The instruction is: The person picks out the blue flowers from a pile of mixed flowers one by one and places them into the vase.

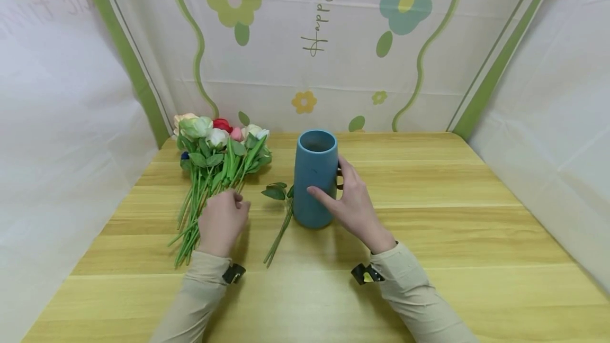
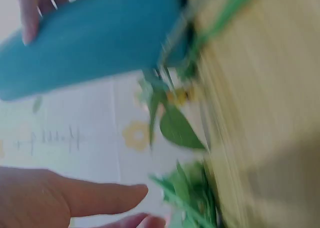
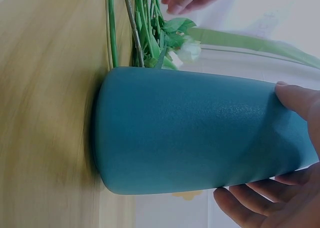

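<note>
A tall blue vase (image 1: 314,189) stands upright on the table, its mouth showing. My right hand (image 1: 355,202) grips it from the right, thumb across the front and fingers round the far side; the right wrist view shows this hand (image 3: 280,198) near the vase's upper part. To the left, my left hand (image 1: 222,221) hovers by the bunch of artificial flowers (image 1: 214,163), over its stems. Its fingers are loosely bent, and nothing shows between the thumb and fingertips. Beside the vase's left lie a few leafy stems (image 1: 281,232), whose upper ends the vase hides.
The bunch has white, red, pink and pale green heads toward the back left. A wooden table (image 1: 452,216) extends to the right of the vase. Behind it hangs a white cloth (image 1: 276,68) with printed flowers, and pale cloth walls stand at both sides.
</note>
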### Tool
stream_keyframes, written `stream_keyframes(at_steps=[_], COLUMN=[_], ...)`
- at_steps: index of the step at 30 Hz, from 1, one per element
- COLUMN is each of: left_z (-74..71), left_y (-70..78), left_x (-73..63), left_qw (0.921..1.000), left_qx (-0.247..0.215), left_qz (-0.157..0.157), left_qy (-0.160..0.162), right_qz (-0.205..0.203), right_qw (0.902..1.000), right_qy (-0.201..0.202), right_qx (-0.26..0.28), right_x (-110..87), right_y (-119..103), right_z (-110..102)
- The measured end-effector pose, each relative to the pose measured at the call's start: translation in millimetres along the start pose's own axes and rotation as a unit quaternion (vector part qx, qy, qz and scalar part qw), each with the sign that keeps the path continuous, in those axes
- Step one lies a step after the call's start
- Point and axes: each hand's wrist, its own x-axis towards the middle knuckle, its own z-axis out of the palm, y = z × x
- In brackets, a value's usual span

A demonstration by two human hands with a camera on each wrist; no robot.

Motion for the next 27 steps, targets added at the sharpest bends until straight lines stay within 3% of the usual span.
stream_keyframes(at_steps=[4,7,27], left_z=[-8.5,-12.1,-23.2], left_y=[-8.8,-12.9,-34.4], left_x=[2.7,3.9,14.9], left_qw=[0.9964,0.9936,0.9951], left_qx=[0.051,0.063,0.075], left_qz=[-0.006,-0.004,-0.064], left_qy=[0.068,0.093,0.001], right_qz=[0.003,0.002,-0.003], right_qw=[1.0,1.0,1.0], right_qy=[-0.001,-0.002,0.003], right_qx=[0.001,-0.001,-0.001], right_x=[0.3,0.7,0.9], right_y=[-0.9,-0.4,1.6], right_z=[0.8,1.2,1.7])
